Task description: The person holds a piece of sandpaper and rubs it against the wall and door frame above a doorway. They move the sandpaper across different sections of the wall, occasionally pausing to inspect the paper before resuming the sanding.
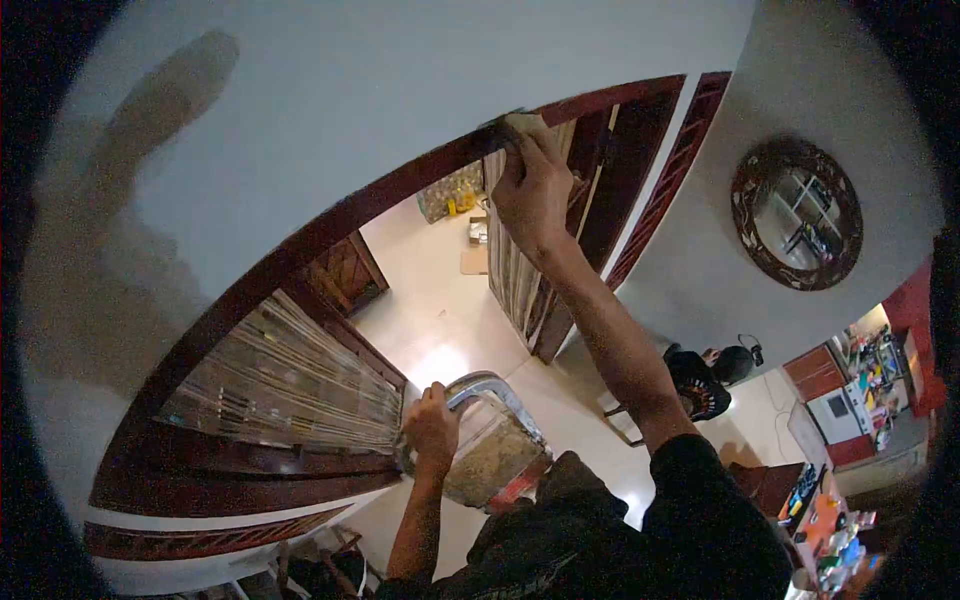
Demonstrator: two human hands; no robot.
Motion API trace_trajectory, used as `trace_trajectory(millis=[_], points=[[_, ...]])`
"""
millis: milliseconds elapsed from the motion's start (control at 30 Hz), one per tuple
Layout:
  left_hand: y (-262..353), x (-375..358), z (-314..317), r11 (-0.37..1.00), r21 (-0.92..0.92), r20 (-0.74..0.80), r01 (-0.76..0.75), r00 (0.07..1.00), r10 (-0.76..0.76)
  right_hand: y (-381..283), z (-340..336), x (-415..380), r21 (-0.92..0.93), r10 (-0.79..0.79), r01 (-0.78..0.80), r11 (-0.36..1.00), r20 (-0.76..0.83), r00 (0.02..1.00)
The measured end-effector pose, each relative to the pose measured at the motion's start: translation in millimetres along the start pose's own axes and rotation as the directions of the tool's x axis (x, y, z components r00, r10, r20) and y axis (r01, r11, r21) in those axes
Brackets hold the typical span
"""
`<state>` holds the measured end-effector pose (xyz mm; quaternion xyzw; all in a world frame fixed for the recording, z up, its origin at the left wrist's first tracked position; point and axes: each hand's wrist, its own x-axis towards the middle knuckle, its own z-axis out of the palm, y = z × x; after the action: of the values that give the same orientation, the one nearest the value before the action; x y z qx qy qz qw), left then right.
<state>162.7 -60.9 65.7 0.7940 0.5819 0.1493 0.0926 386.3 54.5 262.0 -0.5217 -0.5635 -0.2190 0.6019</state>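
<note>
High in the doorway — right hand (535,195) pressing what looks like a pale cloth (523,124) to the dark wooden frame (392,191). Left hand (430,432) clamped on a worn chair (492,462), hands well apart. Work seemingly under way at this spot — finished and remaining stretches indistinguishable.

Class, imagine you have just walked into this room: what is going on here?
The person wearing the camera reaches up with the right hand, holding what looks like a small pale cloth or pad against the top of the dark red door frame. The left hand grips the curved metal rail of a chair or stand. Curtains hang at both sides of the doorway, and another person is over to the right.
</note>
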Motion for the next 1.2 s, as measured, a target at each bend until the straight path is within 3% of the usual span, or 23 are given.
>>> trace_trajectory(millis=[100,200,267,333,367,400,433,567,633,667,733,833,900,967,1000,1067,1100,1133,1200], points=[[-6.2,-1.2,9.6,0.995,0.085,-0.065,-0.046,0.997,0.051,-3.5,4.0,-0.6,0.060,-0.035,0.044,0.997,-0.139,0.990],[-4.1,-2.2,8.7,1.000,0.015,-0.112,-0.019,0.994,0.021,-9.8,-4.3,-3.5,-0.060,-0.045,0.034,0.998,-0.193,0.980],[2.1,1.7,2.0,1.000,0.004,-0.068,0.024,0.997,-0.024,-16.0,-8.5,7.1,0.053,0.205,-0.198,0.979,-0.165,0.965],[3.5,-0.1,-4.6,0.999,0.044,-0.034,0.020,0.999,-0.018,-19.2,9.9,19.5,0.073,0.223,-0.215,0.974,-0.132,0.966],[-5.9,-1.2,12.4,0.999,0.049,-0.052,0.002,0.999,0.001,-7.8,26.4,21.0,0.002,0.010,-0.009,1.000,-0.263,0.965],[-5.0,-1.4,8.8,0.999,0.042,-0.042,0.005,0.999,-0.004,-7.1,34.9,24.8,-0.090,-0.213,0.193,0.977,-0.371,0.904],[-1.6,0.0,2.5,0.999,0.041,-0.015,0.022,1.000,-0.021,-7.4,31.7,20.3,-0.112,-0.159,0.131,0.985,-0.307,0.938],[-3.8,2.4,4.8,0.999,0.041,-0.003,-0.008,1.000,0.008,2.1,37.0,22.2,-0.091,-0.169,0.147,0.985,-0.307,0.937],[-0.8,3.1,-3.0,0.999,0.029,0.012,-0.022,1.000,0.021,15.5,31.3,23.5,-0.217,-0.369,0.318,0.923,-0.262,0.892],[-1.5,4.1,-6.4,0.999,0.031,0.020,-0.028,0.999,0.028,25.5,22.5,23.9,-0.233,-0.370,0.314,0.920,-0.260,0.892],[-3.4,2.9,-4.9,0.997,0.063,0.049,-0.033,0.998,0.030,39.1,2.6,27.1,-0.148,-0.474,0.478,0.866,0.060,0.878],[-0.4,2.6,-2.2,0.998,0.052,0.016,-0.021,1.000,0.020,33.0,-8.5,27.7,-0.210,-0.402,0.444,0.871,0.216,0.890],[-1.1,3.7,-0.1,0.999,-0.027,-0.063,-0.023,0.998,0.021,27.3,-3.2,27.7,-0.250,-0.381,0.433,0.866,0.233,0.895],[0.8,2.8,-3.2,1.000,0.024,0.006,-0.001,1.000,0.001,24.5,-6.6,23.1,-0.358,-0.336,0.444,0.821,0.325,0.884],[3.0,5.1,-6.3,0.997,0.080,0.066,0.020,0.998,-0.025,24.7,-8.8,22.4,-0.355,-0.336,0.443,0.824,0.323,0.885],[1.7,5.5,-7.1,0.995,0.093,-0.005,-0.020,1.000,0.021,27.7,-13.4,22.7,-0.292,-0.379,0.486,0.824,0.353,0.855],[-2.4,4.8,-2.4,0.999,0.027,-0.004,-0.037,0.999,0.037,43.1,-5.4,15.2,-0.310,-0.165,0.300,0.902,0.395,0.904],[-4.8,2.5,0.8,0.998,-0.038,0.000,-0.053,0.999,0.053,38.7,-13.5,12.0,-0.307,-0.166,0.298,0.904,0.390,0.906],[-6.4,-4.9,-1.1,0.998,-0.022,-0.011,-0.054,0.998,0.054,29.3,-28.2,4.4,-0.323,0.114,0.149,0.934,0.669,0.735]])
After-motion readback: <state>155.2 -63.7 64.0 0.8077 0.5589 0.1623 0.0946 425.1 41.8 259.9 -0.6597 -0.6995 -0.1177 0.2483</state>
